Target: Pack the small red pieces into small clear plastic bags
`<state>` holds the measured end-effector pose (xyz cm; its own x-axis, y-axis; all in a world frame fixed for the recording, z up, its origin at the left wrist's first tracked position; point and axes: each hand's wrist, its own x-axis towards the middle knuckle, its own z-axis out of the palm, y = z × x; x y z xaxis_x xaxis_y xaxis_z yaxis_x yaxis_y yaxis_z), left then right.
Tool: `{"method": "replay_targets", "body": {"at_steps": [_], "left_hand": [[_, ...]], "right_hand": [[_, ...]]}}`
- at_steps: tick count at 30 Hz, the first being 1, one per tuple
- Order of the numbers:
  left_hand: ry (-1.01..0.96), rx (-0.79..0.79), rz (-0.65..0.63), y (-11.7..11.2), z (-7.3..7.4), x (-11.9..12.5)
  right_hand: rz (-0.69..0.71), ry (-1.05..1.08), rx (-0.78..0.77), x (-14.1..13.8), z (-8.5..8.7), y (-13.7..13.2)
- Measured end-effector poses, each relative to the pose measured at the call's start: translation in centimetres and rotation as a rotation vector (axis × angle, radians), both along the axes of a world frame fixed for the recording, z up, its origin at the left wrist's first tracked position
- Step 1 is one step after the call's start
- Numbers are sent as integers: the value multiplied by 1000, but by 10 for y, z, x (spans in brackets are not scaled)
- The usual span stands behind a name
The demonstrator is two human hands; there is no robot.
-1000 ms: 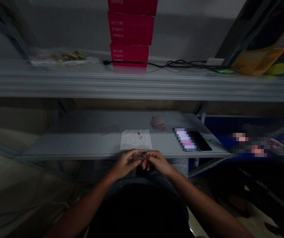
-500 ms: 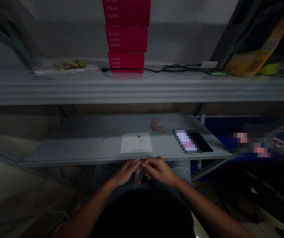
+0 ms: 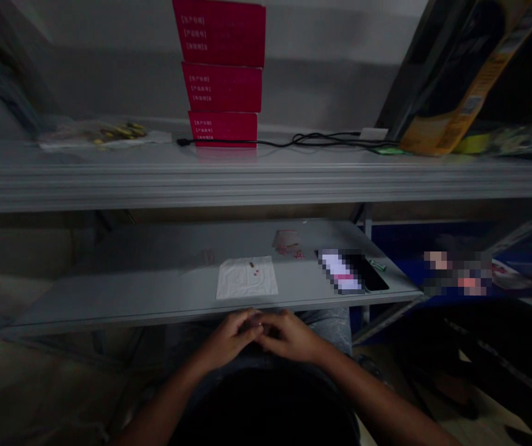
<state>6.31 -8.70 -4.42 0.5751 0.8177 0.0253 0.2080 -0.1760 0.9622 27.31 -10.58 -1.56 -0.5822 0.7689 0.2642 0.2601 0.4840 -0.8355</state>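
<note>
Left hand (image 3: 234, 336) and right hand (image 3: 288, 334) together, just off the near edge of the worktop (image 3: 154, 272).
Left pinched on a small item (image 3: 255, 322), too dim to name; right meets it, its grip hidden, can't tell. Likely safest worked over the white sheet (image 3: 242, 284), just beyond the hands. Grey surface, poor light; shelf (image 3: 266, 179) farther out.

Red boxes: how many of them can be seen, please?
3: bottom box on the upper shelf, middle box stacked on it, top box above. Others may be hidden behind.
</note>
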Motion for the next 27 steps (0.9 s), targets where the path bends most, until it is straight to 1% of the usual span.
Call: {"method": "replay_targets", "body": {"at_steps": [4,9,13,16,18,21,23,25,27], "left_hand": [[-43,-4,35,-1,2,0],[-149,-60,84,-1,7,4],[-209,-101,113,3,15,8],[-193,-109,170,6,14,10],[-196,-111,234,7,11,11],[-237,-139,288,9,11,8],[-264,-183,278,14,18,2],[-273,-187,280,25,29,-6],[-225,-100,290,43,42,-15]], "right_hand": [[-113,54,39,3,-8,2],[-127,90,4,3,-11,4],[-177,108,33,1,-15,5],[-196,140,19,-1,-15,6],[-221,211,5,-1,-16,9],[-273,336,26,1,-17,24],[-342,345,68,3,-16,40],[-424,262,131,5,-12,59],[-442,118,221,4,-7,79]]}}
